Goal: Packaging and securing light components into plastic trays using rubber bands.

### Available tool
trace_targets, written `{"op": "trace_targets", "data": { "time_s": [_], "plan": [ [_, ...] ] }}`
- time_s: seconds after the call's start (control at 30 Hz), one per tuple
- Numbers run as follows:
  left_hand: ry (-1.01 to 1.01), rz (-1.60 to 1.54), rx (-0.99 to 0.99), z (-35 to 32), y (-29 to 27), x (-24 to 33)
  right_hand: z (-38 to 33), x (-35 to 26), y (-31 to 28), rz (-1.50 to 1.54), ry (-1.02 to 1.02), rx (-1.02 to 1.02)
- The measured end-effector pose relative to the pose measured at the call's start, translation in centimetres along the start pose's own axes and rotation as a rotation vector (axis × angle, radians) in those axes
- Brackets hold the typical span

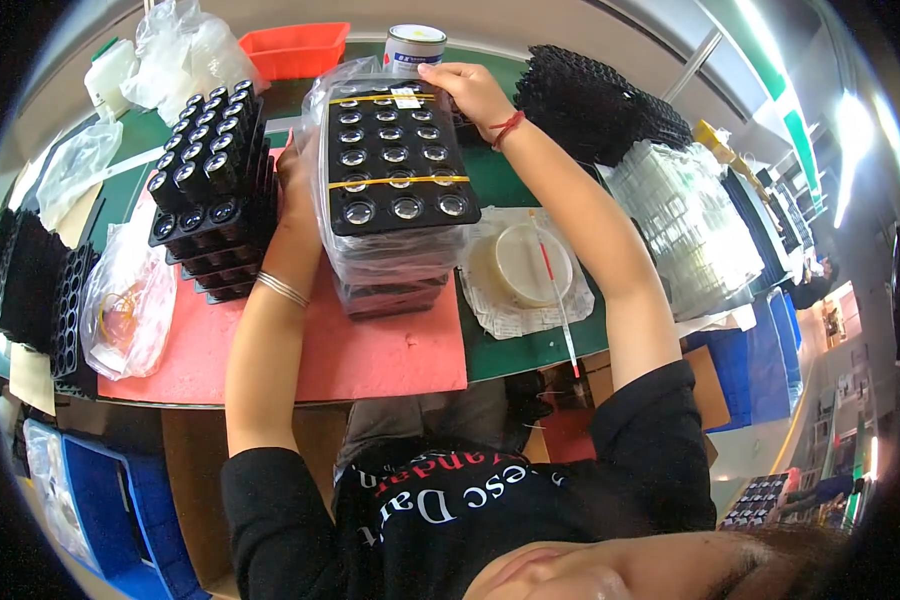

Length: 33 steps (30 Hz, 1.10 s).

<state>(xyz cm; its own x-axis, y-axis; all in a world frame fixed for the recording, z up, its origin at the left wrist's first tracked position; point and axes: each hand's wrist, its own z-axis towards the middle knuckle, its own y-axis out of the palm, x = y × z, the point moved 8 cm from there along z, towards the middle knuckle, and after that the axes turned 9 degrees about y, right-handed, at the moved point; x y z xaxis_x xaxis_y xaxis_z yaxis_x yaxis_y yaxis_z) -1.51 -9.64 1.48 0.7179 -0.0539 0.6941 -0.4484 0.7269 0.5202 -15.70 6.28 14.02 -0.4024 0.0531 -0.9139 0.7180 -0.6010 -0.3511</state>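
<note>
A stack of black trays point(406, 240) stands in front of me, its top tray filled with rows of round, lens-like parts. Two yellow bands cross the top, and a white label lies near the far edge. A clear plastic bag point(320, 140) wraps around the sides of the stack. At the far right corner my right hand point(470, 95) grips the stack's edge, its other fingers partly hidden. My left hand point(295, 185) is against the left side of the bagged stack, with its fingers mostly out of sight.
Left of the stack are more black trays point(220, 215) topped with upright cylinders. A pink mat point(370, 365) covers part of the green table. To the right, a round dish point(510, 275) carries a thin red-and-white stick point(560, 310). Behind stand a can point(415, 45) and red bin point(295, 50).
</note>
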Motion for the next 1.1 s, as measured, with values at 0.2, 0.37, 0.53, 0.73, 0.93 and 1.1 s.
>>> {"op": "trace_targets", "data": {
  "time_s": [0.2, 0.37, 0.53, 0.73, 0.93, 1.1],
  "plan": [
    [-0.133, -0.051, 0.117, -0.7, -1.1, -0.1, 1.1, 0.5, 0.5, 0.048, 0.113, 0.042],
    [-0.141, 0.204, 0.163, 1.2, -3.5, -2.6, 5.1, 5.3, 0.9, -0.001, -0.085, -0.088],
    [-0.169, 0.1, 0.158, 2.1, -7.7, -6.5, 3.6, 3.2, 3.1, -0.117, -0.153, -0.094],
    [-0.146, 0.227, 0.171, 0.9, -9.1, -7.8, 2.3, 6.2, 2.4, -0.028, 0.01, -0.069],
    [-0.146, -0.16, 0.155, -0.9, -2.9, -4.3, -1.4, 5.2, 4.5, -0.355, -0.26, -0.342],
    [-0.339, -0.169, 0.086, 0.0, -5.2, -8.9, -2.2, 5.0, 5.2, 0.158, 0.045, -0.382]
  ]
}}
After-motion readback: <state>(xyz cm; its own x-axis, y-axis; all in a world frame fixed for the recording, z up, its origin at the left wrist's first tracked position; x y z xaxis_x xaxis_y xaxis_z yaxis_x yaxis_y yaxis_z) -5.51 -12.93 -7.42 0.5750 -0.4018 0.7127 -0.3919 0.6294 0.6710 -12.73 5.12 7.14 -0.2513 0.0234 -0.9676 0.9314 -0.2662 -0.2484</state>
